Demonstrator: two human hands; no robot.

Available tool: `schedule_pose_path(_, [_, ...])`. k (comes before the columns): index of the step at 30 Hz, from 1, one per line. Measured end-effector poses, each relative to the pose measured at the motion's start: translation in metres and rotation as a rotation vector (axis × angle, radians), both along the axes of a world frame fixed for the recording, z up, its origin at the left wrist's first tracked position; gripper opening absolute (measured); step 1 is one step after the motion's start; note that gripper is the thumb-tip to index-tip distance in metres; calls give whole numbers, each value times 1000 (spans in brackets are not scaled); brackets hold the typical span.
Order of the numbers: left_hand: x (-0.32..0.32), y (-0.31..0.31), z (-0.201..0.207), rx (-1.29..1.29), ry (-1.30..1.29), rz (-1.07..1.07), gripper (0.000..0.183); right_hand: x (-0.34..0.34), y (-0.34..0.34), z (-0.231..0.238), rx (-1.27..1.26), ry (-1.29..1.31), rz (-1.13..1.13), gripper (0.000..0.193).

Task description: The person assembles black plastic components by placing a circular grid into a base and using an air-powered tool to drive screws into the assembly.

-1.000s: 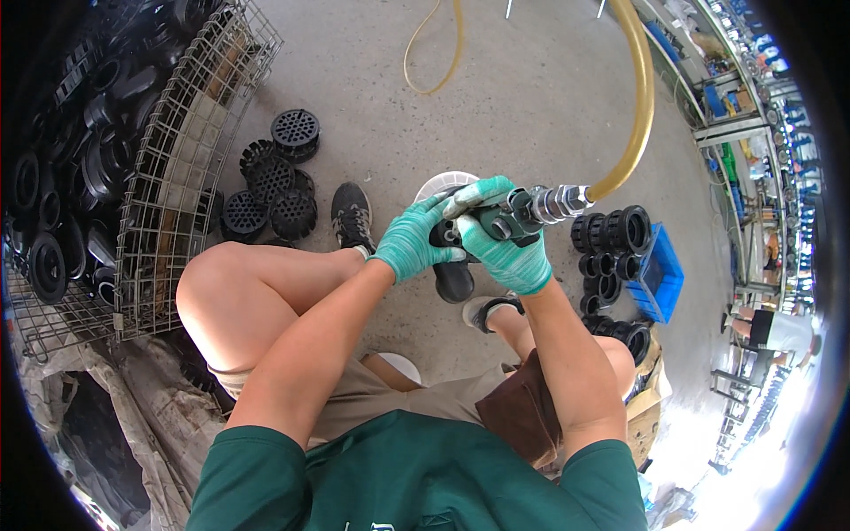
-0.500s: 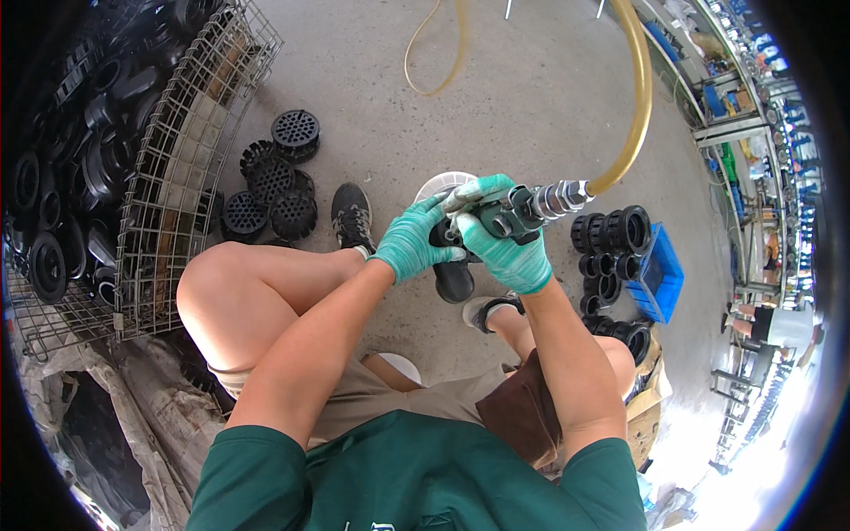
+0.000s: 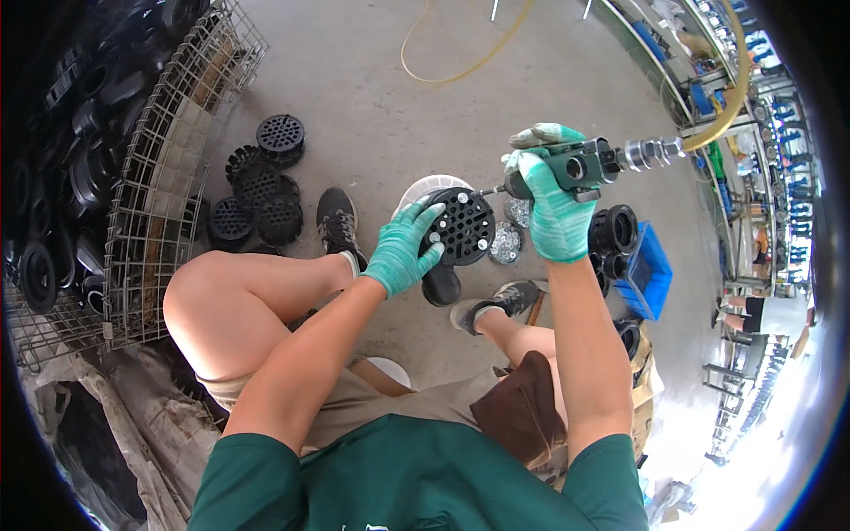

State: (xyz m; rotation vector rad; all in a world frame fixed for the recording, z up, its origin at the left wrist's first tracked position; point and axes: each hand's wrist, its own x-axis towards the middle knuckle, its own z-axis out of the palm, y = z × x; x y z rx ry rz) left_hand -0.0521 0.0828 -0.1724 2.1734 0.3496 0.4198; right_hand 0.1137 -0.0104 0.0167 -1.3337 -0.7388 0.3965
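My left hand (image 3: 405, 250), in a teal-and-white glove, grips the left edge of a round black perforated grate (image 3: 464, 226), thumb on its face. Shiny screw heads dot the grate. Under it shows a rounded black plastic part (image 3: 441, 288); how they join is hidden. My right hand (image 3: 556, 199), gloved alike, is closed round a dark green air screwdriver (image 3: 580, 168). The tool lies sideways, its thin bit pointing left at the grate's upper right edge; whether it touches cannot be told. Clusters of shiny small metal parts (image 3: 506, 242) sit between the grate and my right hand.
A white tub rim (image 3: 427, 186) shows behind the grate. At left stand a wire cage (image 3: 168, 168) of black plastic parts and several grates (image 3: 281, 134) on the floor. Black rings (image 3: 614, 230) and a blue crate (image 3: 651, 270) lie right. A yellowish hose (image 3: 730, 111) trails from the tool.
My right hand has carried the screwdriver up and right, away from my left hand. The grate's face has come into view, and the hose has swung right.
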Motion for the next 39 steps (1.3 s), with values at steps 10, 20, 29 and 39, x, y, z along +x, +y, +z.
schedule_pose_path(10, [1,2,-6,-100,9,28,67,2,9,-37,-40,45,-29,34])
schedule_pose_path(20, [8,7,1,-29,49,12,100,2,18,-37,-61,23,44,33])
schedule_pose_path(29, [10,10,4,-83,36,10,99,9,16,-41,-63,53,47,26])
schedule_pose_path(39, [10,10,4,-123,30,7,97,8,17,-44,-64,47,85,25])
